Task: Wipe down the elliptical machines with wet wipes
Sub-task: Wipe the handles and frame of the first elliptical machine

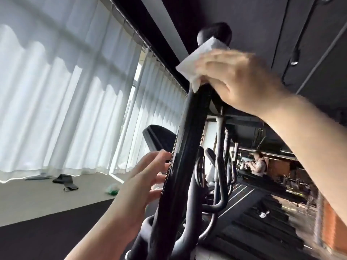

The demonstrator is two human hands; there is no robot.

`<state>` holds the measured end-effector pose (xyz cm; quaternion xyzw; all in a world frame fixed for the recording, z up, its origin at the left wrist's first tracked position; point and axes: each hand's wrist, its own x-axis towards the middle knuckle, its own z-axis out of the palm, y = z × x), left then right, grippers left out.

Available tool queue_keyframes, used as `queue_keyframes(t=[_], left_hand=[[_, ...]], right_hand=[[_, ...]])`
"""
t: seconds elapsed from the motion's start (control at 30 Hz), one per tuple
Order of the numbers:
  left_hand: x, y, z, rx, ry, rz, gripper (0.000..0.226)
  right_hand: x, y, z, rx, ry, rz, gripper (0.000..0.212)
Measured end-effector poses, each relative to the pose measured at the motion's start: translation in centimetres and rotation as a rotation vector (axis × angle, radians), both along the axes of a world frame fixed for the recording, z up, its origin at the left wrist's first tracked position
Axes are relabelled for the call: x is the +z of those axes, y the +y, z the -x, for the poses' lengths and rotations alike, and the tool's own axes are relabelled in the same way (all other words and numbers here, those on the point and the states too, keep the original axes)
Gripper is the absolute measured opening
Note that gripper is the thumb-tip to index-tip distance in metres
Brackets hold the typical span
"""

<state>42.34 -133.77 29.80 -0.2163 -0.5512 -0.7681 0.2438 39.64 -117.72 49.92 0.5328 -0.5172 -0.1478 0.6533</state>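
— Nearest, how is the left hand (148, 177) held?
— Fingers straight, laid against the elliptical handlebar (180, 147).
— And the right hand (234, 79)?
— A white wet wipe (195, 59) is pressed round the bar's top. No writing can be read.

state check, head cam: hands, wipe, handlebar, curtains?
right hand: wrapped round the wet wipe, near the handlebar top
wet wipe: white, partly unfolded, pressed on the handlebar
left hand: fingers straight, touching the handlebar lower down
elliptical handlebar: upright, tilted
curtains: drawn, backlit
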Motion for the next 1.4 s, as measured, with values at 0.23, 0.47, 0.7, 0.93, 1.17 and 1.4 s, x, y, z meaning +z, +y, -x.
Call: queue_keyframes(t=[0.23, 0.47, 0.7, 0.93, 1.17, 1.4], left_hand=[[2.9, 1.5, 0.3, 0.161, 0.163, -0.022, 0.046], [2.8, 0.9, 0.5, 0.085, 0.151, -0.040, 0.044], [3.1, 1.1, 0.4, 0.059, 0.074, -0.063, 0.050], [3.7, 1.3, -0.3, 0.086, 0.064, -0.052, 0.046], [3.5, 0.6, -0.2, 0.134, 0.080, 0.066, 0.063], [3.6, 1.4, -0.5, 0.193, 0.078, 0.035, 0.052]], right_hand=[[-2.4, -1.0, -0.6, -0.062, -0.170, -0.029, 0.018], [2.7, -0.8, -0.7, -0.047, -0.028, -0.028, 0.018], [6.1, -2.4, 0.3, 0.080, -0.106, 0.273, 0.020], [1.3, -1.7, -0.2, -0.049, -0.143, -0.004, 0.030], [7.7, -1.0, 1.2, 0.101, 0.018, 0.266, 0.024], [-2.3, 0.6, 4.2, 0.364, -0.041, 0.425, 0.021]])
